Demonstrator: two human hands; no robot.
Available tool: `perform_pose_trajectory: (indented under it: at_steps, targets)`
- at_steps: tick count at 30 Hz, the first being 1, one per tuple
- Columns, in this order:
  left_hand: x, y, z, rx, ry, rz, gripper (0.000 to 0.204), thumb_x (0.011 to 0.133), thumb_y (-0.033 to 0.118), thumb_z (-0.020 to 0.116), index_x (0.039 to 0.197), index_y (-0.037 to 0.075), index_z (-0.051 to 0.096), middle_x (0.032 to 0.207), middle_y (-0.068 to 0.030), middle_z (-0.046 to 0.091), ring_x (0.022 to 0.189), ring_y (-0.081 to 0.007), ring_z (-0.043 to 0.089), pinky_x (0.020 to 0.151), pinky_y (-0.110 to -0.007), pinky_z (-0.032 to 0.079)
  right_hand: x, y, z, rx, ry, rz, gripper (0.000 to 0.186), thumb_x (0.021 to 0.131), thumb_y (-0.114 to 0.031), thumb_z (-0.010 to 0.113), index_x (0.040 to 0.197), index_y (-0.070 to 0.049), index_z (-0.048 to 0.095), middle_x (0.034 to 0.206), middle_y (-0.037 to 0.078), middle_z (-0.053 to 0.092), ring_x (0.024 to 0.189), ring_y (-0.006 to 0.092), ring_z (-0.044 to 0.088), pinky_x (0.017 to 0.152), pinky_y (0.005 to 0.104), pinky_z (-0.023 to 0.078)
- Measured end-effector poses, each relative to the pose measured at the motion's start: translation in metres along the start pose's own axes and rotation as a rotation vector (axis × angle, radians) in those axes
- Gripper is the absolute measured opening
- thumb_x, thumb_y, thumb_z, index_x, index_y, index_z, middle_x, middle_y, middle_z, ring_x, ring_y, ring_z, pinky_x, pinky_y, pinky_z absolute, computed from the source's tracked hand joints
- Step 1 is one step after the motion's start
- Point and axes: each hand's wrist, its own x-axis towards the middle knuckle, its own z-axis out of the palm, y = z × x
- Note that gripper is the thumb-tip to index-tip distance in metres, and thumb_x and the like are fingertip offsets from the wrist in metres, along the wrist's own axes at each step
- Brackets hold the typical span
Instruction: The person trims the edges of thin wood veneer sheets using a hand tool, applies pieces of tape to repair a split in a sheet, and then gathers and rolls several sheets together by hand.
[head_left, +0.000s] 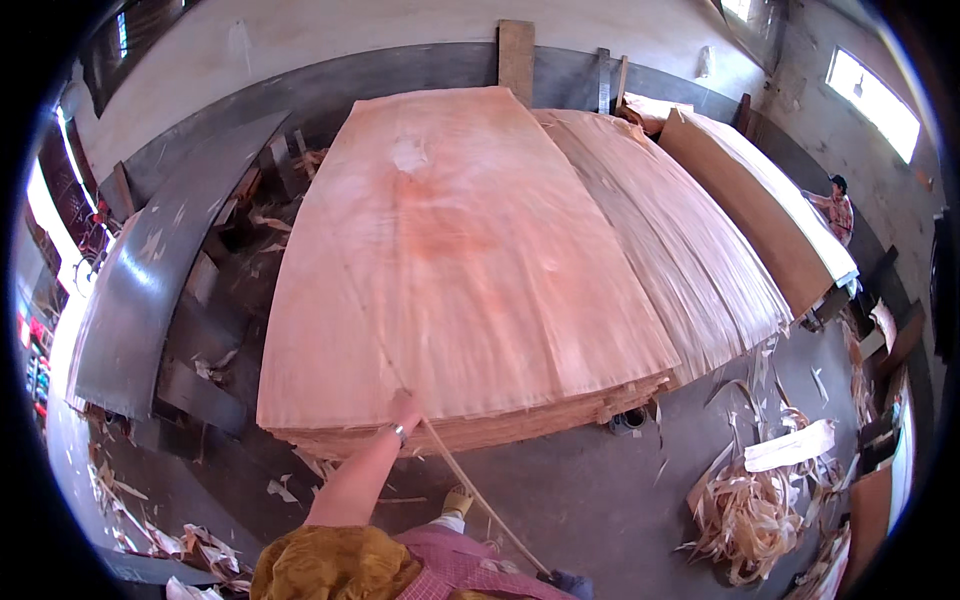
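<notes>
My left hand [405, 408], bare and with a band at the wrist, is at the near edge of a tall stack of pinkish wood veneer sheets [470, 300]. It appears closed round a long, thin, pale stick [468, 483]. One part of the stick slants over the top sheet, blurred; the other runs down toward the lower edge. At that lower end lies a dark blue shape [570, 584]. I cannot tell whether this is my right hand in a glove, and no fingers show there. The top sheet has orange-red stains and a pale patch.
More veneer [690, 240] lies right of the stack, beyond it a brown-sided pile [750, 210]. A dark metal-like panel [150, 270] stands left. Curled veneer scraps [750, 510] heap on the floor at right. A yellow-shod foot [458, 500] is below me. Another person [838, 212] stands far right.
</notes>
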Motion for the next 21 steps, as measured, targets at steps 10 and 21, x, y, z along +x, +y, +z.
perform_pose_trajectory:
  at_steps: [10, 21]
  targets:
    - [0.026, 0.109, 0.032, -0.343, -0.223, -0.04, 0.036, 0.095, 0.032, 0.05, 0.099, -0.004, 0.054, 0.076, -0.0179, 0.066, 0.052, -0.0258, 0.066, 0.041, -0.036, 0.052, 0.01, -0.053, 0.05, -0.579, 0.059, 0.019, 0.03, 0.09, -0.04, 0.057, 0.096, -0.013, 0.065, 0.079, 0.018, 0.065, 0.078, 0.0356, 0.064, 0.071, 0.0481, 0.05]
    - [0.034, -0.018, -0.007, -0.418, -0.064, 0.147, 0.021, 0.089, 0.02, 0.056, 0.096, 0.0, 0.058, 0.089, -0.0189, 0.066, 0.089, -0.0348, 0.064, 0.078, -0.043, 0.05, 0.234, -0.284, 0.251, -0.681, -0.094, -0.436, 0.04, 0.091, -0.047, 0.06, 0.086, -0.007, 0.066, 0.055, 0.007, 0.057, 0.047, 0.0159, 0.056, 0.046, 0.0362, 0.044]
